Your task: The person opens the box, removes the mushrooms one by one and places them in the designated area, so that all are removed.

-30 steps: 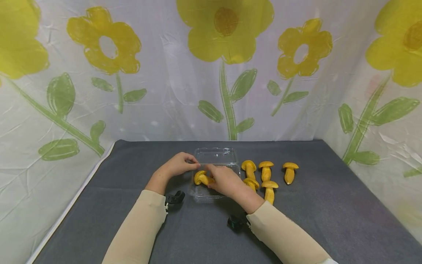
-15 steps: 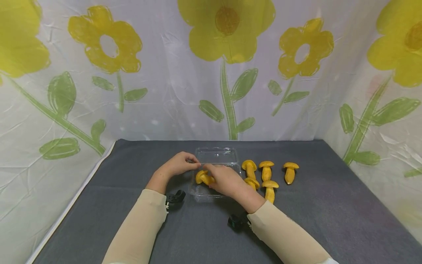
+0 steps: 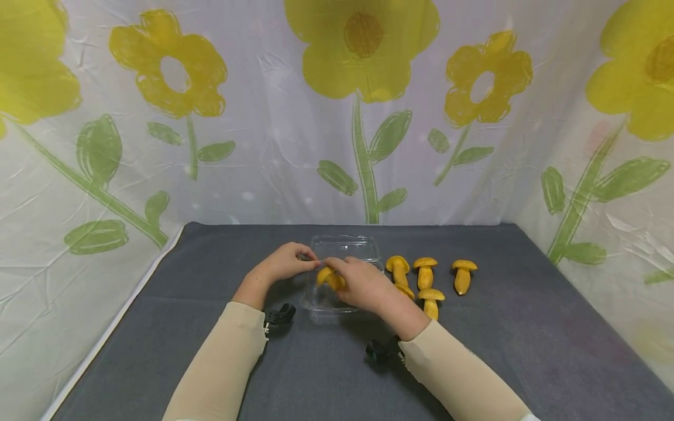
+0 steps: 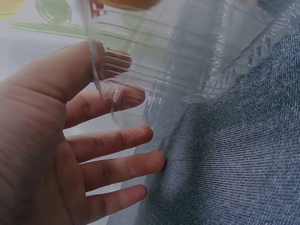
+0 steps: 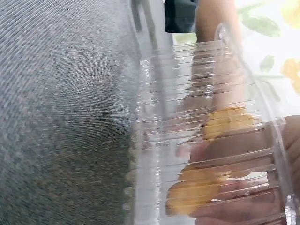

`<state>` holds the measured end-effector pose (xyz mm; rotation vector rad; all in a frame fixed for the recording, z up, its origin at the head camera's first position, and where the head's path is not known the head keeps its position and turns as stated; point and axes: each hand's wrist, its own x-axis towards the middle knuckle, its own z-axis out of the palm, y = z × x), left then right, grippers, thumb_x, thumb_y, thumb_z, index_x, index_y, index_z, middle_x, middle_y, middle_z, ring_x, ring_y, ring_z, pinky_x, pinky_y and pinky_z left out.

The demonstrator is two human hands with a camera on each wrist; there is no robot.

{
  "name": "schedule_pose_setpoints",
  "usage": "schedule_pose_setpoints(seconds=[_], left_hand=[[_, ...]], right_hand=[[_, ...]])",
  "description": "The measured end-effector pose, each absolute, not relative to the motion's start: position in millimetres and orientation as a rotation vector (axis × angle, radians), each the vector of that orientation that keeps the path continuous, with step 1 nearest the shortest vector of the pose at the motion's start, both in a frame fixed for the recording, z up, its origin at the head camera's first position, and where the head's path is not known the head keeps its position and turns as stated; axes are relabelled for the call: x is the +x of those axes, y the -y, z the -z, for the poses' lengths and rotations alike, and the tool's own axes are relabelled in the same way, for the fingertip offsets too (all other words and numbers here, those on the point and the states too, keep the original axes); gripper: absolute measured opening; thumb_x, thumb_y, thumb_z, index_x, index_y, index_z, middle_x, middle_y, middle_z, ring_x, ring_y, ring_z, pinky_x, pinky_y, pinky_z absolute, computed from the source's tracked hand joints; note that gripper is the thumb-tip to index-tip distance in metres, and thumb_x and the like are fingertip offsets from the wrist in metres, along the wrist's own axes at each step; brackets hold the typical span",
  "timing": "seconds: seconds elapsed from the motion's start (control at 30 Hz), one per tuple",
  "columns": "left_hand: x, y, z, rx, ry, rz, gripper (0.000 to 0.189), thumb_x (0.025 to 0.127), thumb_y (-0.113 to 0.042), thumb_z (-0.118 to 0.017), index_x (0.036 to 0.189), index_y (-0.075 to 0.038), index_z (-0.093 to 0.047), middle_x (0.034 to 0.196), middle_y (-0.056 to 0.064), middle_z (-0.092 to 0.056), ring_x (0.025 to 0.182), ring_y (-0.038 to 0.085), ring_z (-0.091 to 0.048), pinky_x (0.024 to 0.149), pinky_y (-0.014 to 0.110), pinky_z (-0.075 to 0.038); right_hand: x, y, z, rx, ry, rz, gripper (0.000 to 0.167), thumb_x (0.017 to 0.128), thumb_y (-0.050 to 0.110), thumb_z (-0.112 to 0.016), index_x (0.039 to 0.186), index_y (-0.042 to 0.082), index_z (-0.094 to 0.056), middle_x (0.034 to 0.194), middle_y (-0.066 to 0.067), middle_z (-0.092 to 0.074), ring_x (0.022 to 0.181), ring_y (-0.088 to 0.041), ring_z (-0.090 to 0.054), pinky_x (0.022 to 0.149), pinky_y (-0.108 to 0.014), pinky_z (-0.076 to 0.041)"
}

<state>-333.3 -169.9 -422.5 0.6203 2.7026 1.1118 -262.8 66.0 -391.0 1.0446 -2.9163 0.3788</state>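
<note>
A clear plastic clamshell box (image 3: 323, 304) lies with its lid (image 3: 344, 248) folded back, away from me. At its left side, my left hand (image 3: 284, 262) pinches the box edge between thumb and index finger, while the other fingers (image 4: 124, 168) stretch out beneath in the left wrist view. My right hand (image 3: 365, 283) holds a yellow mushroom (image 3: 330, 278) inside the box, cap to the left, its stem mostly covered by the fingers. Through the ribbed plastic wall, the right wrist view shows yellow mushroom parts (image 5: 192, 190) among the fingers.
Several more yellow mushrooms lie right of the box: two at the back (image 3: 398, 268) (image 3: 424, 272), one nearer (image 3: 430, 301), one farther right (image 3: 463, 275). Another cap (image 3: 404, 290) shows partly behind the right hand. A flowered curtain (image 3: 274, 146) hangs behind the grey-covered table (image 3: 516, 351).
The mushroom in my right hand has shifted slightly right and up, and its cap has turned. My right hand has rotated a little with it. My left hand stays in place.
</note>
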Motion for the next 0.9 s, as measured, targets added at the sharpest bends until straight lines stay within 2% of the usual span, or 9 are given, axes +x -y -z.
schedule_pose_setpoints(seconds=[0.13, 0.5, 0.7, 0.9], left_hand=[[-332.6, 169.5, 422.5, 0.621, -2.716, -1.102, 0.020, 0.099, -0.032, -0.071, 0.108, -0.015, -0.078, 0.116, 0.004, -0.068, 0.096, 0.021, -0.062, 0.082, 0.043, -0.052], [-331.9, 170.5, 422.0, 0.629, -2.716, -1.109, 0.021, 0.099, -0.031, -0.071, 0.108, -0.013, -0.078, 0.116, 0.007, -0.068, 0.095, 0.022, -0.062, 0.082, 0.045, -0.052], [-332.7, 169.8, 422.9, 0.609, -2.714, -1.105, 0.020, 0.099, -0.030, -0.071, 0.107, -0.014, -0.078, 0.119, 0.007, -0.067, 0.094, 0.022, -0.062, 0.081, 0.044, -0.052], [-332.3, 168.6, 421.4, 0.598, -2.719, -1.097, 0.020, 0.099, -0.029, -0.071, 0.108, -0.013, -0.078, 0.116, 0.007, -0.068, 0.096, 0.022, -0.063, 0.082, 0.045, -0.052]], right_hand=[[-261.9, -67.2, 386.2, 1.013, 2.946, -0.427, 0.068, 0.089, 0.018, -0.083, 0.149, 0.017, -0.051, 0.115, -0.006, -0.064, 0.092, -0.020, -0.062, 0.075, -0.037, -0.053], [-261.1, -74.6, 376.7, 0.968, 2.942, -0.571, 0.043, 0.086, 0.013, -0.085, 0.114, 0.015, -0.052, 0.091, 0.003, -0.061, 0.072, -0.015, -0.057, 0.066, -0.034, -0.049], [-260.9, -81.8, 369.0, 0.917, 2.928, -0.613, 0.046, 0.082, 0.020, -0.090, 0.110, 0.016, -0.053, 0.089, 0.002, -0.063, 0.071, -0.014, -0.059, 0.067, -0.034, -0.051], [-260.8, -90.1, 359.2, 0.822, 2.950, -0.664, 0.040, 0.083, 0.027, -0.089, 0.105, 0.016, -0.057, 0.082, 0.004, -0.062, 0.065, -0.013, -0.057, 0.063, -0.033, -0.049]])
